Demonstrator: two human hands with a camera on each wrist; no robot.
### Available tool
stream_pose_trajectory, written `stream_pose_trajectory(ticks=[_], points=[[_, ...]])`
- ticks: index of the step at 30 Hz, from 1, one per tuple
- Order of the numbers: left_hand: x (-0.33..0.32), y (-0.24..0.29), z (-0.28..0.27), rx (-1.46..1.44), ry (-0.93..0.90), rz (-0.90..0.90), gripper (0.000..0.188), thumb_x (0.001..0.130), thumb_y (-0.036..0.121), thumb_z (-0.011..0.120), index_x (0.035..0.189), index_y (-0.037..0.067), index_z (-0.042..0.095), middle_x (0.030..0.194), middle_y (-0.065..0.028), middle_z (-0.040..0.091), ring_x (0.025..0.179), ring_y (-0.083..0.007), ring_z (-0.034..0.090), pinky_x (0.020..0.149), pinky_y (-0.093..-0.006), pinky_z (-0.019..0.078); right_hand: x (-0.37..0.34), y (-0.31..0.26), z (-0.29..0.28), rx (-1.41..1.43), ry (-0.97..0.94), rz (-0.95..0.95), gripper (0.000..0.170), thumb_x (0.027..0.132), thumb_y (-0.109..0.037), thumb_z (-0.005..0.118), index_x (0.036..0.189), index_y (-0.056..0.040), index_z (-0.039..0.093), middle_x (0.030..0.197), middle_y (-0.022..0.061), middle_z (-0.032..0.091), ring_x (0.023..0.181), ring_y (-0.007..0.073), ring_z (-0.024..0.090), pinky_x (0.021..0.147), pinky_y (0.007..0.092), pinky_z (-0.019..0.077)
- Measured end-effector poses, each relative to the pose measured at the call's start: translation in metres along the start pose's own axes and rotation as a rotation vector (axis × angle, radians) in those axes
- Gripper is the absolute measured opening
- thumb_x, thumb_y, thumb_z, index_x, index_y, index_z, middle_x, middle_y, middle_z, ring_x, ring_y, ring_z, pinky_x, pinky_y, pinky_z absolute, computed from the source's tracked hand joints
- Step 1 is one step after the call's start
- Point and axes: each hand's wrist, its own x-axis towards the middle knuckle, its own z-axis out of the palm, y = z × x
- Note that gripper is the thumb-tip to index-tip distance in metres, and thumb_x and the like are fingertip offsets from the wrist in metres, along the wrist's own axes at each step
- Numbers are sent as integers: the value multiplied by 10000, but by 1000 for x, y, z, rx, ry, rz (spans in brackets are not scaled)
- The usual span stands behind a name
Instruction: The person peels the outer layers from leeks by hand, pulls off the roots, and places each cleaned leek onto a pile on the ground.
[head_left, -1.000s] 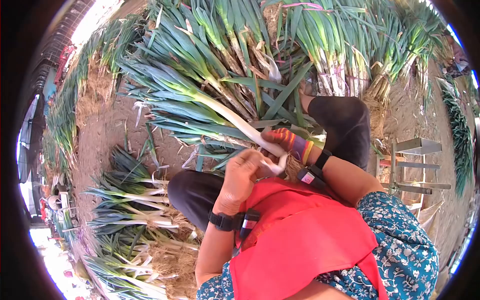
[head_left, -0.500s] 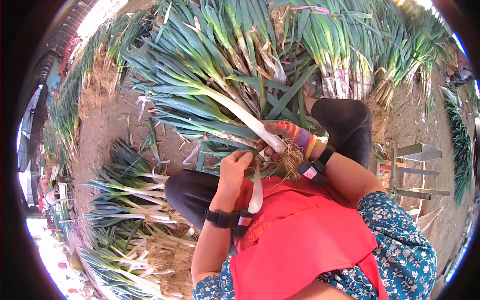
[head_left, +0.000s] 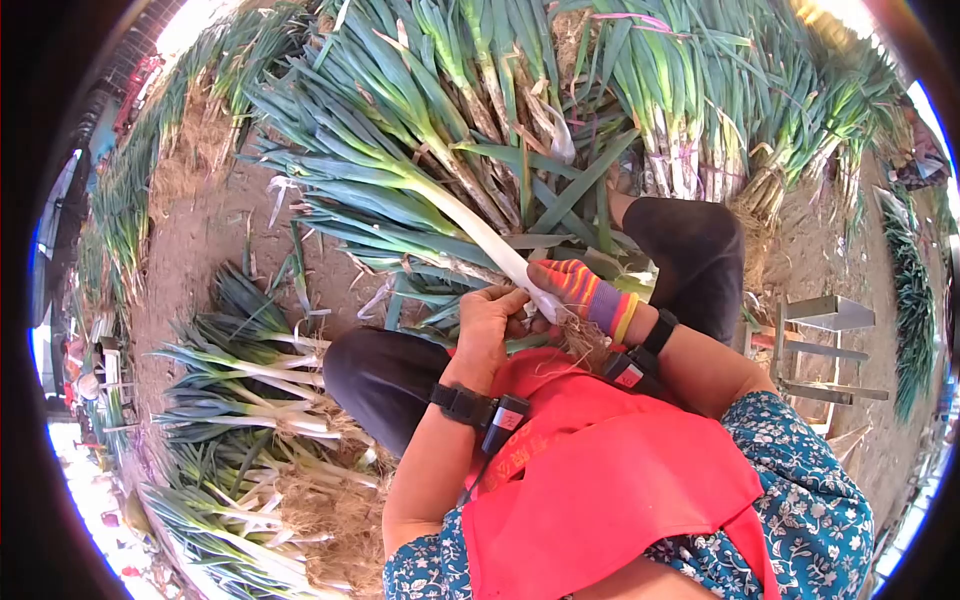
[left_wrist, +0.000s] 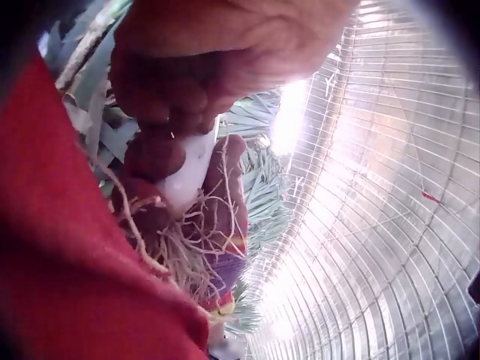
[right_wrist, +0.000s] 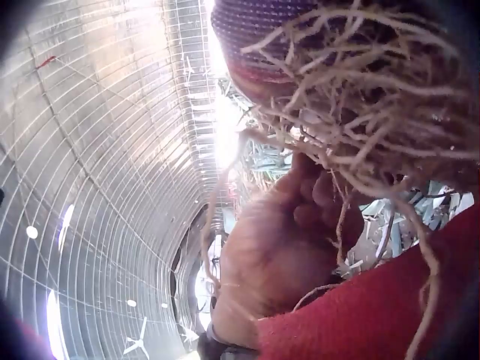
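Observation:
A long green onion [head_left: 465, 217] lies slantwise across the lap in the head view, leaves to the upper left and pale stalk toward the body. My right hand [head_left: 578, 290], in a striped glove with bare fingertips, grips the stalk just above the roots. Those roots [left_wrist: 187, 251] hang in a tangle by the red apron in the left wrist view. My bare left hand [head_left: 490, 318] meets the stalk's lower end from the other side. Its curled fingers pinch at the white base [left_wrist: 189, 174]; the exact pinch point is hidden behind the fingers.
Untrimmed green onions [head_left: 440, 100] lie heaped in front of the knees. Pale-stalked ones [head_left: 290, 375] lie in piles on the left. Tied bundles [head_left: 680, 150] stand at the upper right. A metal stand [head_left: 830, 315] is at the right.
The left hand pulled a white outer layer off the base, and it hung from the fingers half a second ago. Now that strip is out of sight and the left hand is back at the stalk.

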Motion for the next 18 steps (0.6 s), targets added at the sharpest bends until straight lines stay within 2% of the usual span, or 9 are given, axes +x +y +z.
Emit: stream_pose_trajectory(ticks=[6,8,10,11,13,14,16,17,18], points=[[2,-10,0,-36,9,35,180,833,134,622,855,-44,633,655,-68,592,495,-121,510,441,-243,400,-1,4,-1,39,-20,-7,501,837,-496,612,1092,-65,591,729,34,619,531,117,578,439,252,470],[6,-12,-3,29,139,68,256,855,237,601,883,-16,635,684,-61,599,517,-136,529,472,-265,426,-2,3,14,-143,107,-34,478,781,-376,715,1132,-77,589,810,34,631,612,96,584,489,240,468],[9,-6,-7,-158,236,87,352,872,353,588,942,9,623,751,-54,614,547,-156,557,510,-283,451,-5,-5,33,-660,119,-372,495,719,-170,735,1165,-38,566,902,45,651,763,125,611,661,288,511],[5,3,-11,-351,195,104,400,874,401,584,981,17,611,795,-51,621,566,-165,572,527,-288,461,-10,-12,39,-590,77,-277,553,711,-153,724,1213,-33,525,984,91,657,857,167,630,723,309,508],[-8,21,-23,-439,59,110,444,879,415,585,1050,6,571,871,-58,621,642,-178,596,560,-295,482,-10,-9,48,-686,86,-475,614,708,-125,696,1268,-19,468,1043,147,640,889,227,642,736,331,506],[-14,31,-21,-478,66,268,437,849,337,649,1068,-28,548,896,-77,616,712,-178,598,620,-306,501,-10,-13,57,-686,81,-479,614,708,-125,696,1268,-19,468,1043,147,640,889,227,642,736,331,506],[-26,54,-26,-302,316,451,320,774,148,701,983,-67,590,831,-53,614,671,-114,534,608,-260,430,-15,-24,78,-975,-56,-830,594,743,-66,656,1292,-39,432,1120,135,601,994,232,615,813,326,487],[-42,64,-33,-196,334,532,275,773,113,668,965,-70,597,831,-52,612,693,-118,540,637,-260,439,-14,-14,80,-962,-27,-732,615,741,-68,651,1311,-44,422,1157,163,585,1046,291,596,844,354,479],[-61,76,-37,-212,294,565,251,769,97,651,957,-61,599,826,-59,612,698,-128,552,667,-250,445,-6,1,79,-1357,9,-953,403,782,-117,583,1155,-35,452,1010,144,576,898,265,582,733,342,481]])
